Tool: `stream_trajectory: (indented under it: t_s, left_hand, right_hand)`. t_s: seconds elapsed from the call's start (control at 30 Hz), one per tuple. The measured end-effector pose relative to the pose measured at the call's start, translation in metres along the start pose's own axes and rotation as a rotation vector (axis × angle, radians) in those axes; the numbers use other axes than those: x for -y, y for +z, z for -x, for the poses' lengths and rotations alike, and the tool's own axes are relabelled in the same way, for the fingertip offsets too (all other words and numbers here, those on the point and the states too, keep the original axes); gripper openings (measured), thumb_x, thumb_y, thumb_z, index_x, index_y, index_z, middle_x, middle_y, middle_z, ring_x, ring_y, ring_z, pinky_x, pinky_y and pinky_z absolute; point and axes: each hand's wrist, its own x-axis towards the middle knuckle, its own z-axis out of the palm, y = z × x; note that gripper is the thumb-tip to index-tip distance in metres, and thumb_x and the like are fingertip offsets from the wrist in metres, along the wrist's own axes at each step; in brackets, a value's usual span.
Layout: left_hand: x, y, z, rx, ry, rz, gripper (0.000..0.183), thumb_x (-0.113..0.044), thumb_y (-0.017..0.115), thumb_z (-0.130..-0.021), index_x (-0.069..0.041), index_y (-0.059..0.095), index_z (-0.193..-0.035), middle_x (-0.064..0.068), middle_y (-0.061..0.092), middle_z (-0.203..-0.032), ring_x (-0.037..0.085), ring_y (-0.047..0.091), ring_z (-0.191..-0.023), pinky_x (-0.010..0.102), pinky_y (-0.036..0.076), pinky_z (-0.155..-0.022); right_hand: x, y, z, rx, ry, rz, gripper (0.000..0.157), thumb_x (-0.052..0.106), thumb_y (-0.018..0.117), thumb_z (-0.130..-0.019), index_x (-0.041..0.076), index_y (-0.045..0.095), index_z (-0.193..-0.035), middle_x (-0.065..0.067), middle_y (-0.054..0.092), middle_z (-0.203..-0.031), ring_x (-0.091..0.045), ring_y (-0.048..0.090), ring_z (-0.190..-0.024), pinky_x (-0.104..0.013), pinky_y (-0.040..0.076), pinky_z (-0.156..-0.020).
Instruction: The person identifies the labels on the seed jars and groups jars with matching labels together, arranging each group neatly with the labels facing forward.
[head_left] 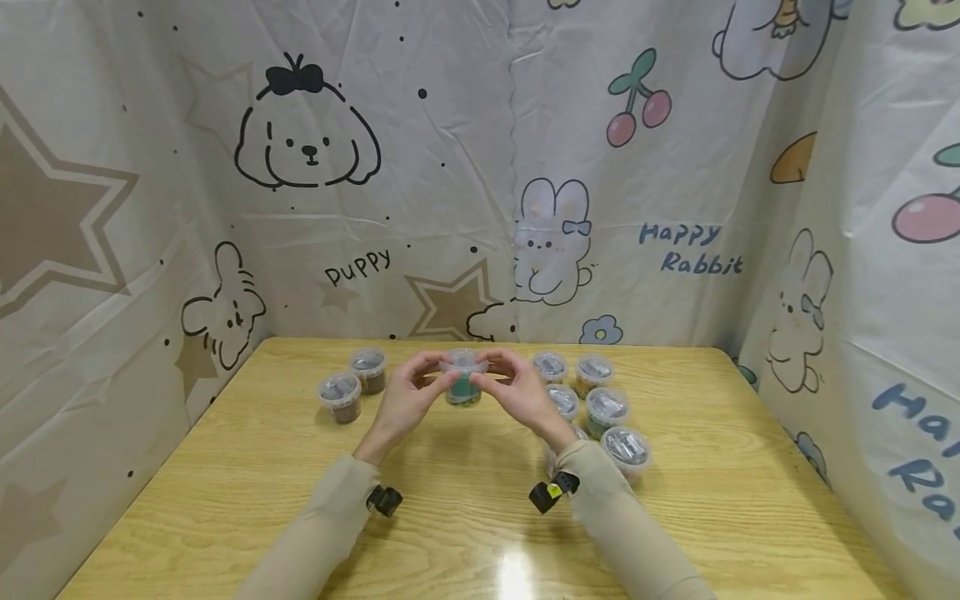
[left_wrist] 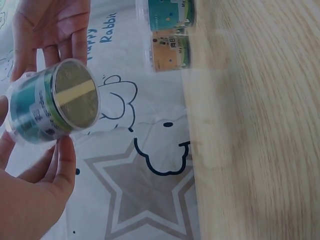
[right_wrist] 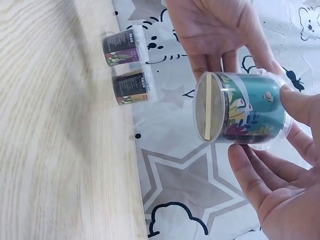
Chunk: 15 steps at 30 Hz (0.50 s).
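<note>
Both hands hold a clear plastic tub (head_left: 464,390) with a teal printed label, above the far middle of the table. My left hand (head_left: 408,396) grips its left side near the lid, thumb toward me and fingers behind. On the opposite side my right hand (head_left: 519,393) grips it the same way. From the left wrist, the tub (left_wrist: 37,107) shows a flat, see-through bottom with a pale strip across it. Flowers and a bee decorate the label of the tub (right_wrist: 255,110) in the right wrist view. The lid is partly hidden by fingers.
Two lidded tubs with dark labels, one nearer (head_left: 341,397) and one farther (head_left: 368,371), stand on the left of the wooden table (head_left: 247,508). Several more lidded tubs, including a near one (head_left: 626,450), cluster at right, partly behind the right forearm. Printed cloth (head_left: 450,167) walls the back and sides.
</note>
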Motion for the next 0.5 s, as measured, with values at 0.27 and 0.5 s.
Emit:
stream_trajectory:
  t_s: [0.27,0.5]
  left_hand:
    - [-0.004,0.000,-0.002,0.050,-0.025,0.007,0.030,-0.011,0.055,-0.091,0.001,0.054,-0.119,0.015,0.056,-0.118,0.027,0.053,-0.108,0.037,0.048,-0.083]
    - [-0.006,0.000,-0.003,0.078,-0.068,0.046,0.029,-0.013,0.054,-0.092,0.001,0.053,-0.117,0.015,0.055,-0.119,0.028,0.051,-0.111,0.041,0.045,-0.087]
  right_hand:
    - [-0.005,-0.012,-0.001,0.063,0.022,-0.120,0.031,0.028,0.066,-0.084,0.009,0.056,-0.106,-0.009,0.060,-0.108,-0.022,0.057,-0.101,-0.038,0.049,-0.082]
    - [0.012,-0.019,0.002,0.141,0.053,-0.202,0.028,0.011,0.059,-0.088,-0.003,0.049,-0.110,-0.018,0.056,-0.111,-0.026,0.055,-0.100,-0.047,0.046,-0.085]
